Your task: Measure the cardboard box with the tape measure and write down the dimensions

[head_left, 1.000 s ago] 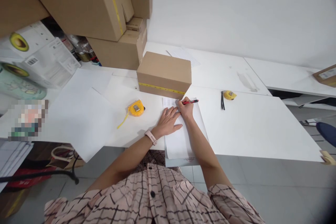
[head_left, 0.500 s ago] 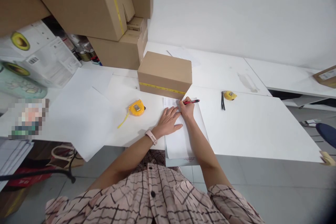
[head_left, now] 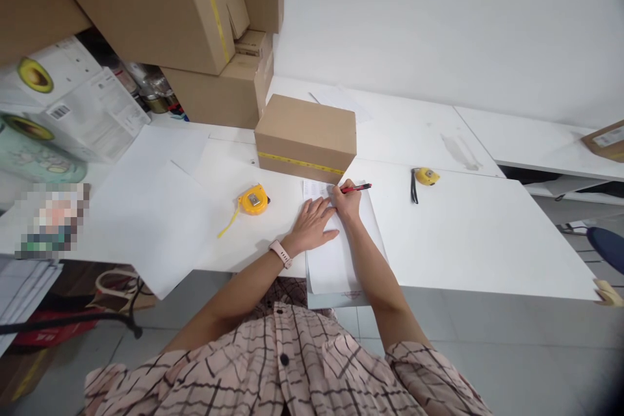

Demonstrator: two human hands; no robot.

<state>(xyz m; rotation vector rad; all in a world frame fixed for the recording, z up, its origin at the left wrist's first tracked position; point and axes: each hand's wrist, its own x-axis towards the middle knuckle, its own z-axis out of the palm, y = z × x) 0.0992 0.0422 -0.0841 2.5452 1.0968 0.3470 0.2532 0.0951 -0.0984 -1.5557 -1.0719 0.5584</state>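
Note:
My right hand (head_left: 347, 203) grips a red and black pen (head_left: 358, 188) over the upper part of a white sheet of paper (head_left: 331, 273). Fingers spread, my left hand (head_left: 314, 224) lies flat on the same sheet, just left of the right hand. Lines of small print or writing show near the sheet's top; I cannot read them. The pen's tip is hidden by my fingers. Right behind the paper stands a closed cardboard box (head_left: 307, 133) with a yellow measuring strip along its front. An orange tape measure (head_left: 254, 199) lies left of my left hand, its yellow end pulled out a little.
A second yellow tape measure (head_left: 427, 176) with a black strap lies to the right on the white table (head_left: 468, 234). Large cardboard boxes (head_left: 160, 13) are stacked at the back left. Loose white sheets (head_left: 151, 208) overhang the table's front edge at left.
Almost nothing differs. The pen in my right hand has tilted very slightly; my left hand stays flat on the paper.

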